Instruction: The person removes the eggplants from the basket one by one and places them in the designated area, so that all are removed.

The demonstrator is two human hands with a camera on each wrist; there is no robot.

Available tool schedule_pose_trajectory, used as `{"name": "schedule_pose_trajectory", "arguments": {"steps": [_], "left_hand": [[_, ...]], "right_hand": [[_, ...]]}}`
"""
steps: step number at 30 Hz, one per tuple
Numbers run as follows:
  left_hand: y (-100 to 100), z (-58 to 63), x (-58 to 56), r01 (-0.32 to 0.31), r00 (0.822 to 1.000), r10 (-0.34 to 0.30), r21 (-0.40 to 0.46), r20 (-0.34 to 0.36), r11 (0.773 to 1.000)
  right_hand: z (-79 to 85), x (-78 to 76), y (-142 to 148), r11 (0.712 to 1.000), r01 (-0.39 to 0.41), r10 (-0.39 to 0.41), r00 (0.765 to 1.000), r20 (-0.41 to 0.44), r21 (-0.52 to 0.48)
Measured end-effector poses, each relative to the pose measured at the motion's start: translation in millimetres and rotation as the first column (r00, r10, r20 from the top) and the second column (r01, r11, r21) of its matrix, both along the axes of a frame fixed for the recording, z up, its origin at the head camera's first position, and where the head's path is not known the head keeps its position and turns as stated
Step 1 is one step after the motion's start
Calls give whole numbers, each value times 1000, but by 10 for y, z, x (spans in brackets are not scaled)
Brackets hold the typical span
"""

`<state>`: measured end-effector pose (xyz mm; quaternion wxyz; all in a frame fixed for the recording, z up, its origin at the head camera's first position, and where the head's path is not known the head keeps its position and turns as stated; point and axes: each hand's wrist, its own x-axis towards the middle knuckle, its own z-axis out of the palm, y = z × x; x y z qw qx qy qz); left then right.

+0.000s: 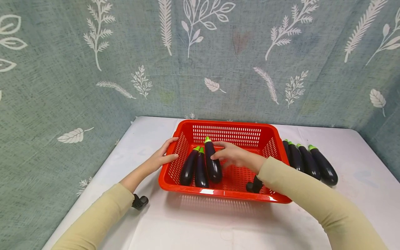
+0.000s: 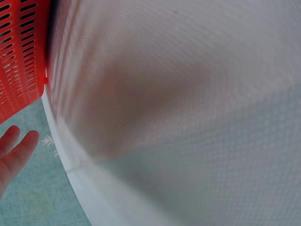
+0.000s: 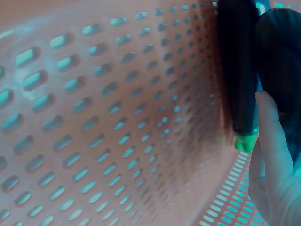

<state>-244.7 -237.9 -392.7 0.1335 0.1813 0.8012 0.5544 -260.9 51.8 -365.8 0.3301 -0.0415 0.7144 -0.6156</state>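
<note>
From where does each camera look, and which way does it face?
Head: worn on the head, facing forward and down at the red basket and eggplants; left hand, right hand and sleeves show.
Left wrist: worn there, facing the white tablecloth and the basket's outer side; left fingertips show.
Right wrist: worn there, facing the basket's inner wall and eggplants; right hand partly shows.
Head and right wrist share basket and eggplants.

1. Grey-green fabric drape [image 1: 181, 97] with a white leaf-and-sprig print [image 1: 73, 136], standing as a wall at twelve o'clock and wrapping round to nine and three.
2. White cloth-covered tabletop [image 1: 184, 232], reaching down to six o'clock.
3. Soft, blurred-edged shadows [image 1: 218, 208] near six o'clock.
</note>
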Motion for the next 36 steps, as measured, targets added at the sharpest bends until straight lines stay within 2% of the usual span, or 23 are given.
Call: {"name": "schedule_pose_trajectory", "arguments": {"steps": [16, 22, 29, 36], "left_hand": [[3, 0, 3, -3, 1000, 3, -6, 3, 1000], [5, 7, 6, -2, 1000, 2, -9, 1, 1000], [-9, -14, -9, 1, 1000, -2, -14, -12, 1000], [1, -7, -8, -4, 1000, 4, -18, -14, 1000]], "right_hand": [[167, 28, 94, 997, 0, -4, 999, -50, -71], [238, 27, 139, 992, 37, -42, 998, -44, -117], [397, 32, 240, 979, 49, -63, 996, -65, -199], [511, 70, 355, 971, 37, -62, 993, -96, -237]]}}
